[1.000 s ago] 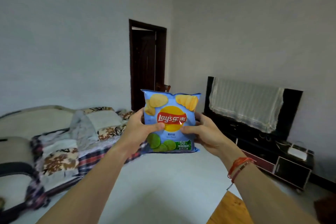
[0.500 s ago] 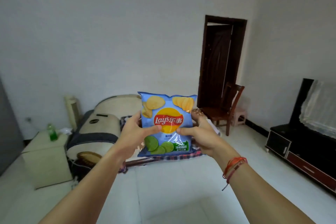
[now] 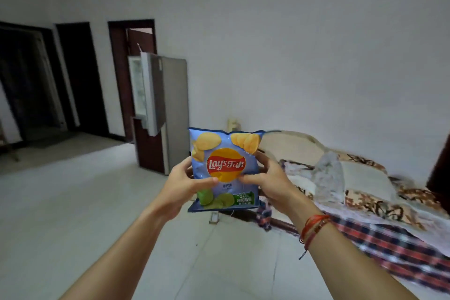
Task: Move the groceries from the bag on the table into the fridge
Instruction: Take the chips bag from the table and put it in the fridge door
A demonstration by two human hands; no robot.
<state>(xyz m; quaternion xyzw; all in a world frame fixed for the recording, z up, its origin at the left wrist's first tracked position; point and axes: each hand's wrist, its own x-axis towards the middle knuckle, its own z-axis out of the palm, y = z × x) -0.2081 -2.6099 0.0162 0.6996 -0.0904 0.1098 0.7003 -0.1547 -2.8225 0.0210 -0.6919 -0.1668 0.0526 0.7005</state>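
A light-blue bag of Lay's crisps (image 3: 225,153) is held upright in front of me, with its printed face toward the camera. My left hand (image 3: 181,184) grips its left edge, thumb across the front. My right hand (image 3: 270,178) grips its right edge the same way; red cords circle that wrist. Beyond the bag, at centre left, stands a tall grey fridge (image 3: 174,109) with its upper door (image 3: 148,95) swung open, showing a pale interior. The table and the grocery bag are out of view.
A low sofa or bed (image 3: 365,185) with patterned and plaid covers fills the right side. Dark doorways (image 3: 80,75) open in the far-left wall. Pale tiled floor (image 3: 80,214) stretches between me and the fridge.
The view has swung left across the room: the TV stand, chair and brown door left the frame, and the fridge came into sight. Both hands keep the same hold on the crisps.
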